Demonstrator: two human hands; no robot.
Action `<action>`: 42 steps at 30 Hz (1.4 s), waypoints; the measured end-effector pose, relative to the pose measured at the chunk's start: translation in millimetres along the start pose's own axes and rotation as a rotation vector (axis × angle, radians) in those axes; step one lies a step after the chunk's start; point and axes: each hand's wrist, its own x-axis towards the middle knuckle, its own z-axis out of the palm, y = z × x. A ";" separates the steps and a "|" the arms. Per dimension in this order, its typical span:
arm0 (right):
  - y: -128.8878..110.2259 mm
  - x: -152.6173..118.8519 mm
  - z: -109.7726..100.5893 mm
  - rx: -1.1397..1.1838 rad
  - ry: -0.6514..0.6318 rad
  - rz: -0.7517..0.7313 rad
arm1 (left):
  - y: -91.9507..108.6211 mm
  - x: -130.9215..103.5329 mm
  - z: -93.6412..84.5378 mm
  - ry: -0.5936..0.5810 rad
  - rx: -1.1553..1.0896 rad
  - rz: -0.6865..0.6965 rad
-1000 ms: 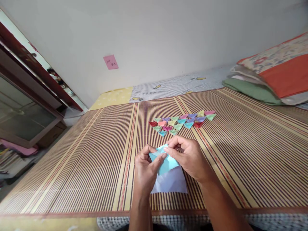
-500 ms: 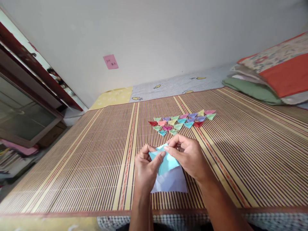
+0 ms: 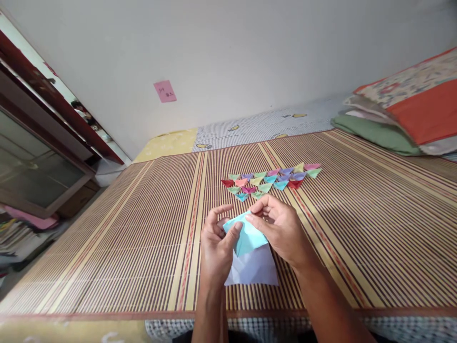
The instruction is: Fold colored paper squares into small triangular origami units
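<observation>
A light-blue sheet of folding paper (image 3: 250,240) is held between my two hands, tilted up, with creases across it. My left hand (image 3: 217,236) grips its left side, the thumb flat on the front and the index finger lifted off behind. At the top right edge, my right hand (image 3: 280,228) pinches the paper between thumb and fingers. Below it lies a pale lavender sheet of paper (image 3: 253,269) on the striped bamboo mat (image 3: 143,247). Just beyond my hands are several small folded paper pieces (image 3: 265,187) in many colours, set out in rows.
Folded bedding and an orange floral pillow (image 3: 421,114) are piled at the right. A pink note (image 3: 165,91) is stuck to the wall behind the bed. On the left stand a glass-fronted cabinet (image 3: 35,166) and stacked books (image 3: 17,240).
The flap at the top left of the blue paper now lies flatter, with the top edge straighter. My left index finger has lifted away from the paper.
</observation>
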 end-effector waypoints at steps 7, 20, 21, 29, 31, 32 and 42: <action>4.5 1.8 -5.8 0.009 -0.002 0.010 | 1.4 0.8 -8.1 -0.065 0.039 -0.019; -5.1 1.9 -6.3 -0.035 -0.170 0.070 | -4.3 2.2 -10.9 -0.053 0.067 -0.160; -4.8 2.4 -6.2 -0.044 -0.194 0.092 | -6.0 2.5 -11.9 -0.025 0.042 -0.148; -6.7 1.2 1.9 -0.097 -0.275 0.171 | -3.2 4.4 -10.6 0.062 -0.147 -0.181; -5.9 0.0 3.8 -0.085 -0.261 0.176 | -0.4 4.7 -8.4 0.061 -0.168 -0.199; -5.4 -0.4 4.1 -0.080 -0.257 0.175 | 0.6 4.8 -7.4 0.064 -0.181 -0.206; -3.7 4.2 -20.8 -0.103 -0.180 0.096 | -3.7 1.0 -7.7 0.059 -0.108 -0.153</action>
